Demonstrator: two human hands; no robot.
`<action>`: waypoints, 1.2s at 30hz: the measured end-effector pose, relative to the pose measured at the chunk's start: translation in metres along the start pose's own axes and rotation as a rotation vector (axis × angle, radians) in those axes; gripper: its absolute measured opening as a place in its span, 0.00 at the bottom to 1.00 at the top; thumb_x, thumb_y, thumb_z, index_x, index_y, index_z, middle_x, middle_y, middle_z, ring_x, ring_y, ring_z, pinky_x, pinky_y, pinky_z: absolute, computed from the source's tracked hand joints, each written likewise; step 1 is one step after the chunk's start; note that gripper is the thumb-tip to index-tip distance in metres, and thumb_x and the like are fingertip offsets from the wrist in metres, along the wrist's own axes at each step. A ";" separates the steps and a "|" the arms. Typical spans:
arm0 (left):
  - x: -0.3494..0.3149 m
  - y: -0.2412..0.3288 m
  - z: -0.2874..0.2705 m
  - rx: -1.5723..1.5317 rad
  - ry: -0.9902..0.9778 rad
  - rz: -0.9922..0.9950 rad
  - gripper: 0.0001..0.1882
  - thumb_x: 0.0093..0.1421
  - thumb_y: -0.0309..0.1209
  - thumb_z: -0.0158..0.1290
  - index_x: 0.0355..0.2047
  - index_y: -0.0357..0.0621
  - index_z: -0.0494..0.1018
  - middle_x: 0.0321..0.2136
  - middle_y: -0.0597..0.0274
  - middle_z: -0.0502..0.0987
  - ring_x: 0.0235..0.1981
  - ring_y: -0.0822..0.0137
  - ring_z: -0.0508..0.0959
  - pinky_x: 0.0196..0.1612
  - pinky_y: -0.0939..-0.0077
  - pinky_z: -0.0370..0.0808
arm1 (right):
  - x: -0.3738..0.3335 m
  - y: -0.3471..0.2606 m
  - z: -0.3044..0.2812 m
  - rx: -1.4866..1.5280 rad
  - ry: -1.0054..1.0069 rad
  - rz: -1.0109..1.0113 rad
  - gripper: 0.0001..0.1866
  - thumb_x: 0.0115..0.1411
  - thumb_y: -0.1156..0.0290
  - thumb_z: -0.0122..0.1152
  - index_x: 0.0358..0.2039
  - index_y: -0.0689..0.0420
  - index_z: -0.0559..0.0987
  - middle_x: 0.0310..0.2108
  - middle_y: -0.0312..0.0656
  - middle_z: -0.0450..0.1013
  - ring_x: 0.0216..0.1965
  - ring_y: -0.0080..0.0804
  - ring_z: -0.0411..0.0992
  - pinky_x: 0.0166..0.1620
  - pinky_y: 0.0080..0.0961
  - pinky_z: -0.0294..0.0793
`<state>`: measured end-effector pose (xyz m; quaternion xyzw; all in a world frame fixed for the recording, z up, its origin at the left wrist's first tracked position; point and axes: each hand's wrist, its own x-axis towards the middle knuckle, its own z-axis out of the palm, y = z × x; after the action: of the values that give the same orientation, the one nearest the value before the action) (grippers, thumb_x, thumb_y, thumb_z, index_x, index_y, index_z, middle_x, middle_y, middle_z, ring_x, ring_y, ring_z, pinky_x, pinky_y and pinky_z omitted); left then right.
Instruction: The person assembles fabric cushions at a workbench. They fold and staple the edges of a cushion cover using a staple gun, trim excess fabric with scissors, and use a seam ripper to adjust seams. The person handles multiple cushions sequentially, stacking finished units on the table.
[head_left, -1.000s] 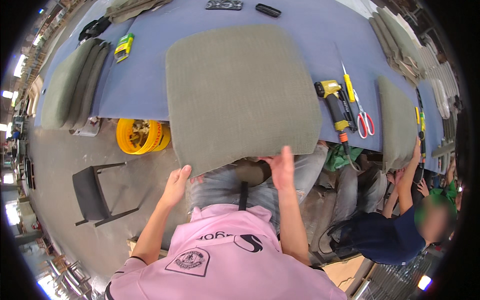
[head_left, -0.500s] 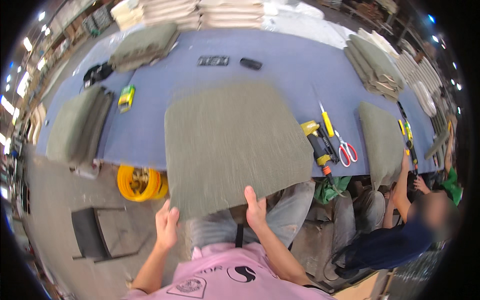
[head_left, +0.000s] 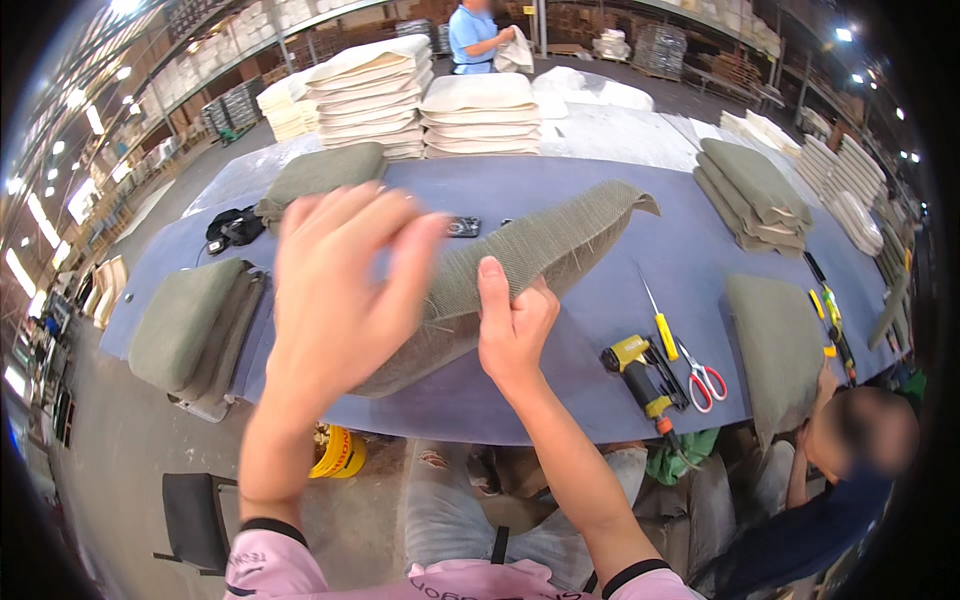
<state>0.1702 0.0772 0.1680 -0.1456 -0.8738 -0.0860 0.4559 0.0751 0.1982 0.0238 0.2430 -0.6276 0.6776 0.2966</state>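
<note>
My right hand point(head_left: 518, 325) is closed on the near edge of an olive-grey fabric-covered panel point(head_left: 590, 220), thumb on top. The panel is tilted up above the table, so its long edge and loose threads show. My left hand point(head_left: 345, 300) is raised in front of the panel's left part and hides it. Its fingers are smeared by motion, so I cannot tell whether they grip anything. To the right of the panel lie a yellow-and-black air stapler point(head_left: 640, 375), a yellow-handled pointed tool point(head_left: 663, 335) and scissors with red-and-white handles point(head_left: 707, 385).
Folded olive-grey stacks point(head_left: 185, 325) rest on the blue-grey table point(head_left: 560, 400), with cream stacks point(head_left: 480, 115) at the back. A seated co-worker point(head_left: 850, 470) is at my right, beside another olive-grey piece point(head_left: 780, 345). A yellow bucket point(head_left: 342, 455) and black chair point(head_left: 195, 520) stand below left.
The panel has gone from lying broad face up to standing on edge. My hands have risen from its near edge, the left one higher. The view has tipped up, showing a far person.
</note>
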 end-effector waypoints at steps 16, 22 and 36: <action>0.083 -0.144 0.078 -0.472 -1.373 -0.555 0.42 0.80 0.60 0.37 0.74 0.33 0.63 0.74 0.45 0.65 0.74 0.58 0.64 0.76 0.65 0.59 | 0.048 0.060 0.079 0.135 0.099 -0.309 0.17 0.68 0.69 0.58 0.20 0.57 0.78 0.21 0.39 0.76 0.28 0.42 0.75 0.42 0.40 0.70; 0.082 -0.140 0.082 -0.568 -1.355 -0.370 0.44 0.78 0.59 0.45 0.75 0.29 0.58 0.72 0.43 0.68 0.74 0.56 0.66 0.75 0.67 0.60 | 0.052 0.064 0.085 0.159 0.200 -0.407 0.13 0.67 0.68 0.63 0.26 0.60 0.85 0.29 0.43 0.81 0.31 0.44 0.78 0.40 0.39 0.71; 0.080 -0.115 0.077 -0.185 -1.267 -0.161 0.42 0.74 0.57 0.44 0.76 0.36 0.59 0.66 0.33 0.73 0.68 0.43 0.73 0.69 0.55 0.68 | -0.101 0.140 -0.221 -1.320 -0.309 0.336 0.54 0.55 0.64 0.76 0.77 0.65 0.56 0.64 0.62 0.64 0.63 0.62 0.64 0.62 0.59 0.67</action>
<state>0.0295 0.0049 0.1882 -0.1409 -0.9709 -0.0920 -0.1704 0.0569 0.4032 -0.1668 0.0054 -0.9722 0.1488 0.1808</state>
